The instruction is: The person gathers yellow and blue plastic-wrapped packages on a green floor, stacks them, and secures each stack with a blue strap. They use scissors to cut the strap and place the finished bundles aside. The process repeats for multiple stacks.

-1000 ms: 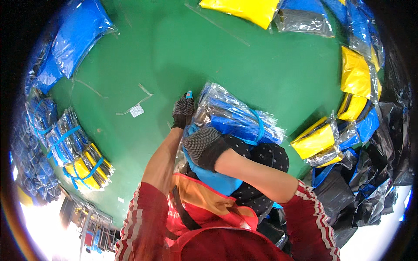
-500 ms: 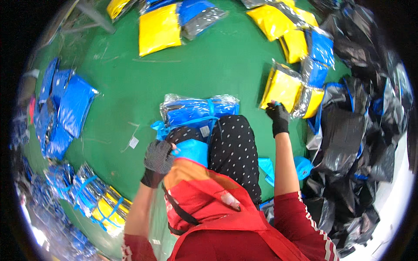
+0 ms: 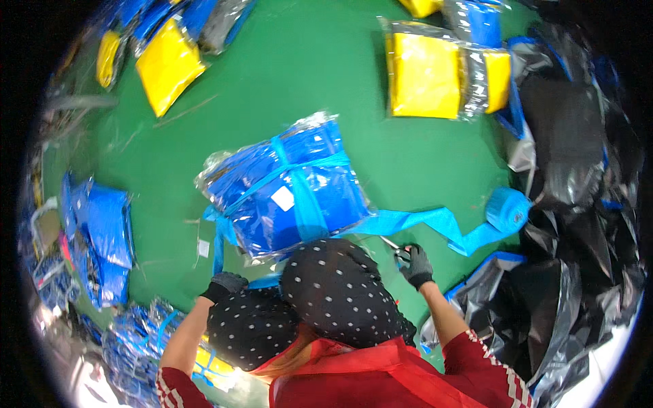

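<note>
A bundle of blue plastic-wrapped packs lies on the floor before my knees, with light-blue strapping crossed over it. At its left corner the strapping is gathered, and a loose end runs down to my left hand. That gloved hand is closed on the strap beside my left knee. Right of my knees, my gloved right hand grips what look like scissors, a thin blade pointing at the strap. From under the bundle the strap runs right to its blue roll.
Yellow packs lie at the far right, and another yellow pack at the far left. Blue packs stand to the left, above tied bundles. Black sheeting with blue edges is heaped along the right.
My right hand has come back from beside the yellow packs to near my right knee. My left hand has moved lower. The strapped bundle now shows beyond my knees, tilted.
</note>
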Action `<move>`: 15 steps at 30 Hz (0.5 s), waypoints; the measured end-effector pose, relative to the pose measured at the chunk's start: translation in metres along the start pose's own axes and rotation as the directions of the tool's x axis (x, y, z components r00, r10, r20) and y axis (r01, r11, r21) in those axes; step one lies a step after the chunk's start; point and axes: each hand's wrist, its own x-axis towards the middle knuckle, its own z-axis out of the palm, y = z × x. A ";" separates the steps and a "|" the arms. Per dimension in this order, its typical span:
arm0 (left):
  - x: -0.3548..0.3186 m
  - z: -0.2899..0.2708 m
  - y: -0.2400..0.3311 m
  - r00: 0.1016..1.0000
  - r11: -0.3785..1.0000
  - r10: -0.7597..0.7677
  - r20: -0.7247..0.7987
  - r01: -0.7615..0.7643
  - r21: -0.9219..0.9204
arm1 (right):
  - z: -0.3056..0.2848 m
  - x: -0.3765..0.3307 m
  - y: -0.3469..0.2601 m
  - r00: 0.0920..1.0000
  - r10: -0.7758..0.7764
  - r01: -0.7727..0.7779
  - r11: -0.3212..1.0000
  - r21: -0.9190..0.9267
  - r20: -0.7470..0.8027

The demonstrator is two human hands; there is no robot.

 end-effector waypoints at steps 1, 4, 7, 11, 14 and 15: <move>-0.009 0.011 -0.003 0.993 0.994 -0.103 -0.060 0.100 -0.049 | 0.020 -0.003 0.004 0.999 0.013 -0.011 0.999 0.040 -0.046; -0.023 0.008 0.007 0.910 0.958 -0.220 -0.353 0.132 -0.256 | 0.063 -0.002 0.020 0.994 -0.011 0.021 0.995 0.100 -0.106; -0.005 -0.027 0.020 0.572 0.961 -0.260 -0.778 0.233 -0.150 | 0.080 -0.003 0.030 0.969 0.157 -0.111 0.966 0.232 -0.191; 0.046 -0.036 -0.006 0.309 0.994 -0.108 -0.945 0.060 -0.094 | 0.075 -0.013 0.034 0.948 0.244 -0.185 0.945 0.268 -0.205; 0.051 -0.005 -0.035 0.786 0.720 -0.514 -0.344 0.177 -0.671 | 0.067 -0.029 0.037 0.990 0.096 -0.048 0.923 0.383 -0.107; 0.048 0.008 -0.040 0.775 0.735 -0.429 -0.464 0.001 -0.678 | 0.062 -0.036 0.038 0.994 0.091 -0.053 0.895 0.442 -0.066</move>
